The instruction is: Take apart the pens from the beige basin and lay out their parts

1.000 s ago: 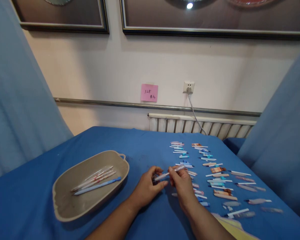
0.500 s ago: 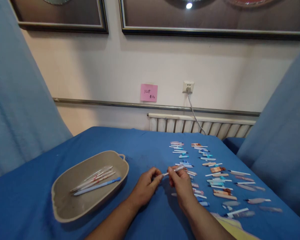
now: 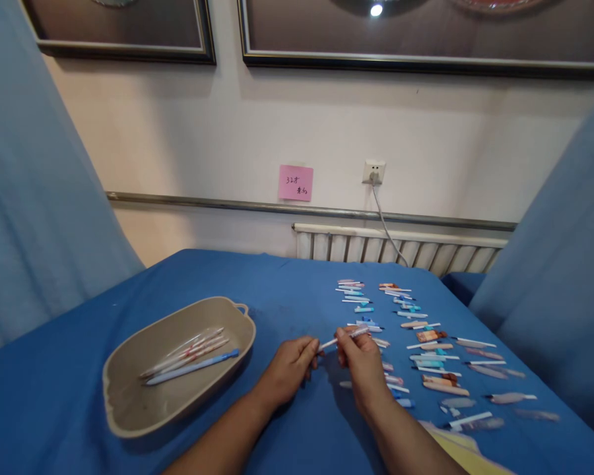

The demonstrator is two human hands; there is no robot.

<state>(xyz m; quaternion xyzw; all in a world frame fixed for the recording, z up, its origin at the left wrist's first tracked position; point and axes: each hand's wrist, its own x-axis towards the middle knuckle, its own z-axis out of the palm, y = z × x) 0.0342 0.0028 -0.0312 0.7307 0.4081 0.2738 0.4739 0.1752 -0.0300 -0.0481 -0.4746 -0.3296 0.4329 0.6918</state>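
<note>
Over the blue cloth, my left hand pinches one end of a thin white pen refill. My right hand grips a pale, patterned pen barrel, and the refill runs into it between the two hands. Fingers hide the refill's left tip and part of the barrel. To the left, a beige basin holds several pens with pale, red-marked barrels and one blue pen. Beside and beyond my right hand lie rows of pen parts: barrels, white refills and coloured pieces.
A blue cloth covers the table. Yellow material lies at the front right, below my right forearm. Blue curtains hang on both sides. At the back are a radiator, a plugged socket and a pink note.
More of the white refill shows between my hands. My left fingers have shifted slightly left and my right hand slightly right. The basin and laid-out parts stay put.
</note>
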